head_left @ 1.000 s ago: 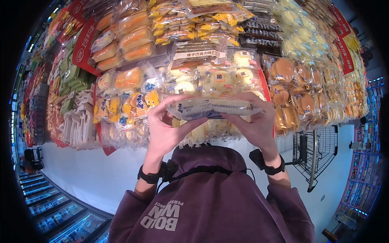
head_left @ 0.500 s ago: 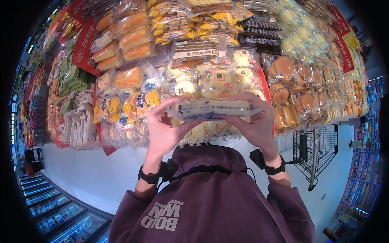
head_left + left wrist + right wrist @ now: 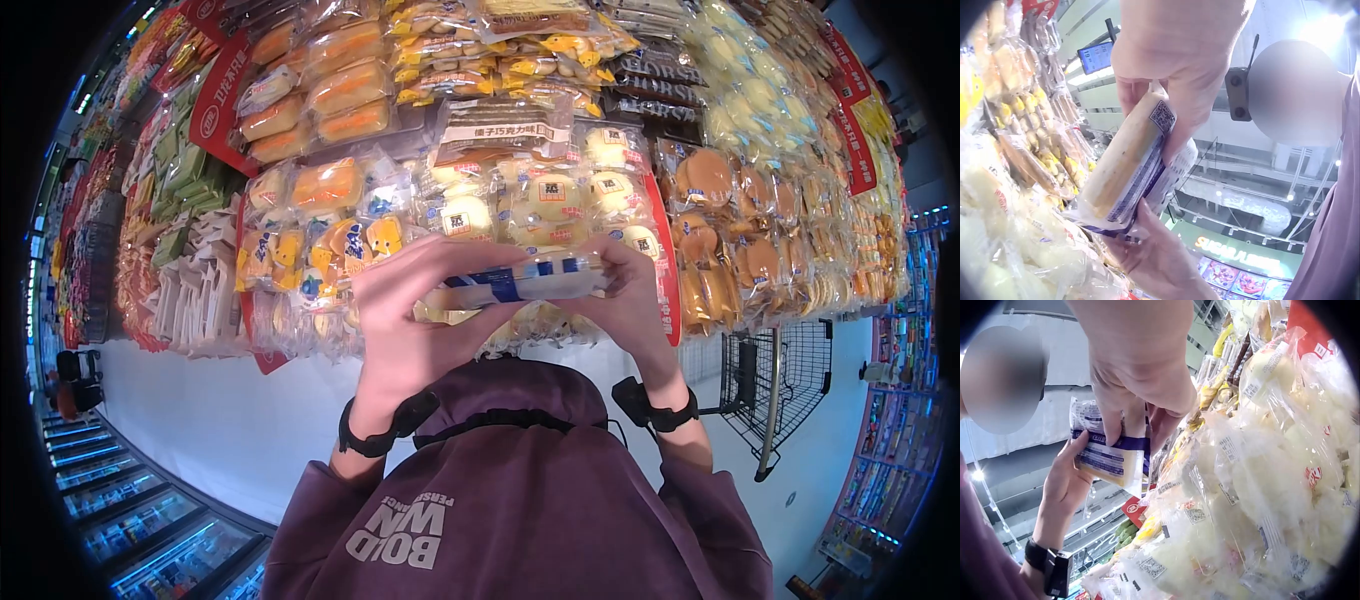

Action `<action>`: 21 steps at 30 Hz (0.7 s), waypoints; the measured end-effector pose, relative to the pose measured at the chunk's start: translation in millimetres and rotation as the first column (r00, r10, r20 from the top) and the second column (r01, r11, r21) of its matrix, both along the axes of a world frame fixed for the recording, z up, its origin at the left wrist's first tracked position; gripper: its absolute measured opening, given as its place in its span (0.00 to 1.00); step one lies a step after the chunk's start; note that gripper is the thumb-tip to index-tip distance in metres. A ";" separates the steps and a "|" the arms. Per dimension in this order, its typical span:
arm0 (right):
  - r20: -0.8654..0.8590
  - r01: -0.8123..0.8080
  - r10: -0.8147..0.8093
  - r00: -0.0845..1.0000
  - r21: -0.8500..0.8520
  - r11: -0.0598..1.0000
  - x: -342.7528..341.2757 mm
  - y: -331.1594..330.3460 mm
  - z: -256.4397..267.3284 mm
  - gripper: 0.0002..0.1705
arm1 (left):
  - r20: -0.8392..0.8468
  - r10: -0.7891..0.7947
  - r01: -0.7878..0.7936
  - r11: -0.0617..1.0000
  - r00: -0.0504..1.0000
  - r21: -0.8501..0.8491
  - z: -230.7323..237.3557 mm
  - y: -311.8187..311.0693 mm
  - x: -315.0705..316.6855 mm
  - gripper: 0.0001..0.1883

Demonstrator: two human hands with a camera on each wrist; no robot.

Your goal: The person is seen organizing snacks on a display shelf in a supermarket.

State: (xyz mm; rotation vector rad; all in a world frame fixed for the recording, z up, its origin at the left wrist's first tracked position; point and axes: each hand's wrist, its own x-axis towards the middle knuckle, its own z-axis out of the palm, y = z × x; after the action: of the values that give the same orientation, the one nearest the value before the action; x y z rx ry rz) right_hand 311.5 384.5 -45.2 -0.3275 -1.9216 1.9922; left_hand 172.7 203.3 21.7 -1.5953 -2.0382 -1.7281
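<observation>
Both hands hold one packaged bread point(image 3: 530, 281) in front of the chest, above the display's near edge. In the head view the left hand point(image 3: 405, 310) grips its left end, thumb below and fingers above. The right hand point(image 3: 630, 295) pinches the other end. A QR code and blue print show on the clear and white wrapper of the packaged bread point(image 3: 1125, 162) in the left wrist view. Lines of small print cover the side of the packaged bread point(image 3: 1107, 453) seen in the right wrist view.
Wrapped round buns point(image 3: 545, 195) lie just beyond the hands, with a brown-and-white packet point(image 3: 500, 132) above them. Orange-topped breads point(image 3: 345, 90) are at the left, brown pancakes point(image 3: 703, 178) at the right. A wire shopping cart point(image 3: 790, 375) stands at the right on the pale floor point(image 3: 210, 420).
The package has turned in the hands, so a blue-banded side now shows instead of the printed pale face. The left hand has shifted its grip and covers more of the left end.
</observation>
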 end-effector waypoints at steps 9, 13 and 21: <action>0.129 -0.023 0.010 0.992 0.098 0.995 -0.9 -11.2 4.7 0.20 | 0.002 -0.055 0.055 0.998 0.998 -0.007 6.9 5.9 7.4 0.22; 0.093 -0.004 -0.003 0.996 0.081 0.997 -1.3 -13.5 4.0 0.20 | 0.022 -0.029 0.030 0.999 0.999 -0.044 8.4 3.3 7.5 0.23; -0.054 0.093 -0.089 0.995 0.080 0.992 3.4 -0.2 9.3 0.22 | 0.128 0.069 -0.070 0.998 0.989 0.000 -11.5 -2.5 -3.9 0.27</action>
State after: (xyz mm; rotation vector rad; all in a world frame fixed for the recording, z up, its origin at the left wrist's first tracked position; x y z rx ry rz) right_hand 315.0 384.3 -35.9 -0.3338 -1.9166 1.8400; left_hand 168.8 200.7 10.3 -1.4284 -2.1156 -1.8541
